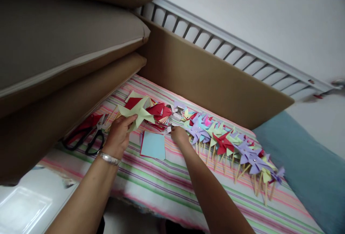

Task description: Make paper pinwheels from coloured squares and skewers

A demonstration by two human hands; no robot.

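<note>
My left hand [120, 133], with a silver bracelet on the wrist, grips a pale green folded paper pinwheel head [138, 113] above the striped cloth [161, 183]. My right hand [178, 134] reaches forward with its fingers pinched on a small pale piece [169, 129] that I cannot make out, at the edge of a pile of red cut papers [159, 113]. A light blue paper square [153, 145] lies flat between my hands. To the right runs a long row of finished pinwheels on wooden sticks [229, 147], purple, green, red and blue.
Scissors with black and red handles [90, 135] lie left of my left hand. Brown cushions [54, 47] are stacked at the left. A cardboard sheet [210, 79] leans against a white railing [242, 52]. A blue cushion [304, 169] lies at the right, a white box [24, 205] at lower left.
</note>
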